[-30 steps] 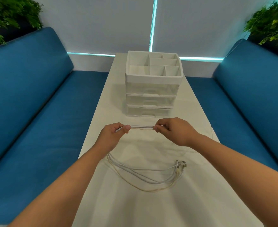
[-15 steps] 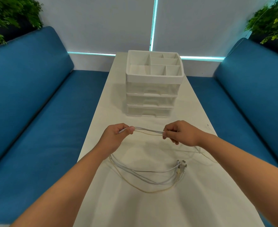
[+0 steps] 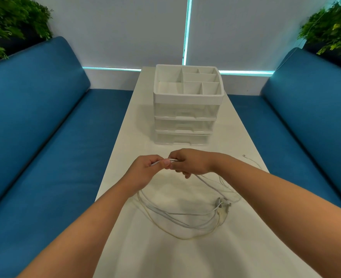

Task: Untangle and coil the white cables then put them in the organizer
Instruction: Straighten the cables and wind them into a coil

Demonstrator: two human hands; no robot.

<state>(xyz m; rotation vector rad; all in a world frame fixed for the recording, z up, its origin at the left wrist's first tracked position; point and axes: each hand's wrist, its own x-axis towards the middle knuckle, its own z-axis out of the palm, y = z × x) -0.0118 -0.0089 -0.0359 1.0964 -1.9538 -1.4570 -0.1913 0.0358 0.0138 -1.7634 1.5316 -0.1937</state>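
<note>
- Two bare hands, close together above the long white table: left hand and right hand, each with fingers curled, pinching the same short stretch of thin white cables.
- Cables trailing from both hands into one loose loop on the tabletop; perhaps three or four strands, too tangled to count surely.
- One cluster of white plugs at the loop's right.
- One white plastic organizer beyond the hands: six open top compartments, three clear drawers.
- Two blue upholstered benches flanking the table.
</note>
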